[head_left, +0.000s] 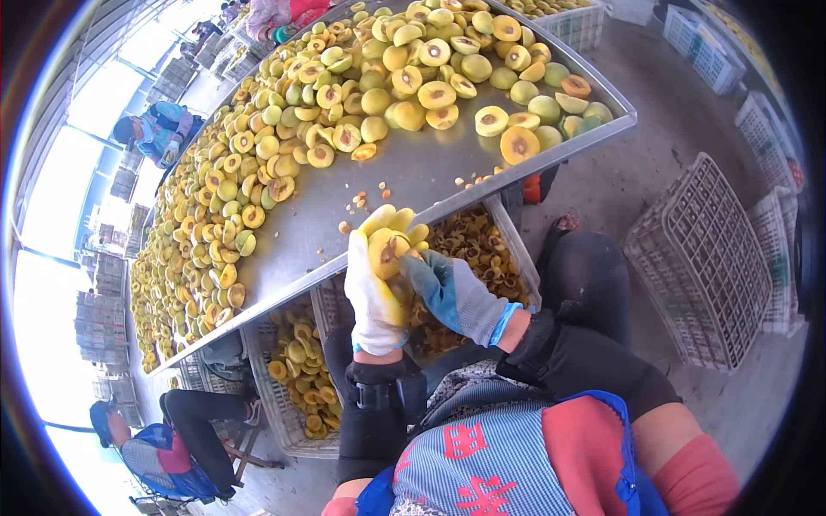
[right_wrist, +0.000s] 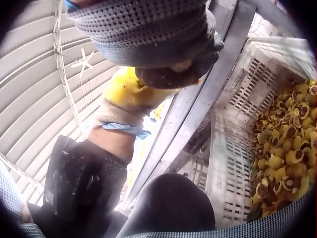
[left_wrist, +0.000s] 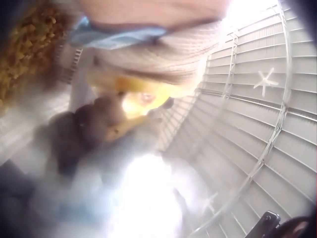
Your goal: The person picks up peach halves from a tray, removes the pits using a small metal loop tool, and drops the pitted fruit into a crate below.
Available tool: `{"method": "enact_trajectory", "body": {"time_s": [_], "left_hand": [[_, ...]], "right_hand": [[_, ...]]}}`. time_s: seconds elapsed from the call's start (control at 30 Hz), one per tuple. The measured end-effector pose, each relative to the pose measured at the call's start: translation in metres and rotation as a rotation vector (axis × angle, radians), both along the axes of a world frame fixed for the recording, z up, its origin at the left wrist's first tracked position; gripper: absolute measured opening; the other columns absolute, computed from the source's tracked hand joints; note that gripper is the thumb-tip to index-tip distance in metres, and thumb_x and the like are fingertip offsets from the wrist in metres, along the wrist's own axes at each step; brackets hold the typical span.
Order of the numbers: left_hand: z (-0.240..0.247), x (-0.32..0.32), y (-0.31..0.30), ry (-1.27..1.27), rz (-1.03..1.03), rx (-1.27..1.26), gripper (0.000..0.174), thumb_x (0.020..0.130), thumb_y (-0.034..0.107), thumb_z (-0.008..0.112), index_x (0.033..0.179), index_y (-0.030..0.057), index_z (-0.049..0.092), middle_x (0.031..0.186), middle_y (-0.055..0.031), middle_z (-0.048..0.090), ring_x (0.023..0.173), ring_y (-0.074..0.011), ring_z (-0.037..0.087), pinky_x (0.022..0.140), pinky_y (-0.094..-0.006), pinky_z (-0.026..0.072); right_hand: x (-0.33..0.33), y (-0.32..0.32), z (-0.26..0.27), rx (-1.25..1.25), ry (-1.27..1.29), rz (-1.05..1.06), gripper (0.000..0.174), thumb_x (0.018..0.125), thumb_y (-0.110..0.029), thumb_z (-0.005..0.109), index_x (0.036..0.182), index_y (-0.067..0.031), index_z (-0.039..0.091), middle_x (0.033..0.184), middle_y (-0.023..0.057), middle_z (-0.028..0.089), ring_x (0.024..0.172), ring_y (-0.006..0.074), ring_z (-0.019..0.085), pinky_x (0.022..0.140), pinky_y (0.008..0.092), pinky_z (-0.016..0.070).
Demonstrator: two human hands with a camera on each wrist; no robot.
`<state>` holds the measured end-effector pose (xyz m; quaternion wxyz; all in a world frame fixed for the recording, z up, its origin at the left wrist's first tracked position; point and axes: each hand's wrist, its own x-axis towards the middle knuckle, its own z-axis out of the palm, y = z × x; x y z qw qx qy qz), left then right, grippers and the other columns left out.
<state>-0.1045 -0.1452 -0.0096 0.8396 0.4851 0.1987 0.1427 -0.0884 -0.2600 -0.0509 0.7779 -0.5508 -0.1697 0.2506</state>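
My left hand (head_left: 379, 284), in a white glove with yellow-coated fingers, holds a halved yellow stone fruit, like a peach half (head_left: 387, 252). Its cut face and brown centre are turned up. Close against it is my right hand (head_left: 460, 295) in a grey-blue glove, fingers curled at the fruit's edge; whatever lies inside that hand is hidden. In the right wrist view its gloved fingers (right_wrist: 173, 52) overlap the yellow fingers of the left hand. Both hands are just off the metal table's edge (head_left: 413, 219), above a crate of brown and yellow trimmings (head_left: 490, 249).
Many peach halves (head_left: 335, 95) are heaped on the steel table, with small orange bits (head_left: 359, 200) near its edge. A crate of yellow pieces (head_left: 303, 374) stands under the table. Stacked empty crates (head_left: 705, 258) stand to the right. Other people (head_left: 163, 447) sit at the left.
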Motion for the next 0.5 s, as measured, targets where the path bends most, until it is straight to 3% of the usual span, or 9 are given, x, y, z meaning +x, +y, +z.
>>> {"method": "enact_trajectory", "body": {"time_s": [0.13, 0.5], "left_hand": [[0.003, -0.002, -0.007, 0.003, 0.022, 0.156, 0.048, 0.106, 0.040, 0.037, 0.130, 0.0029, 0.056, 0.125, -0.0189, 0.063, 0.106, -0.0352, 0.066, 0.091, -0.0429, 0.0559], [-0.008, -0.009, -0.014, -0.079, 0.143, 0.285, 0.047, 0.106, 0.040, 0.038, 0.125, 0.0014, 0.058, 0.116, -0.0188, 0.067, 0.093, -0.0287, 0.070, 0.081, -0.0379, 0.0586]], "right_hand": [[-0.002, 0.001, -0.003, 0.031, -0.006, 0.056, 0.035, 0.106, -0.029, 0.051, 0.118, 0.0009, 0.064, 0.102, 0.0009, 0.067, 0.094, 0.0053, 0.055, 0.081, 0.0236, 0.0491], [-0.010, 0.004, -0.012, -0.006, 0.008, 0.197, 0.038, 0.108, -0.032, 0.047, 0.121, -0.0008, 0.064, 0.101, 0.0044, 0.069, 0.094, 0.0075, 0.057, 0.083, 0.0270, 0.0502]]}}
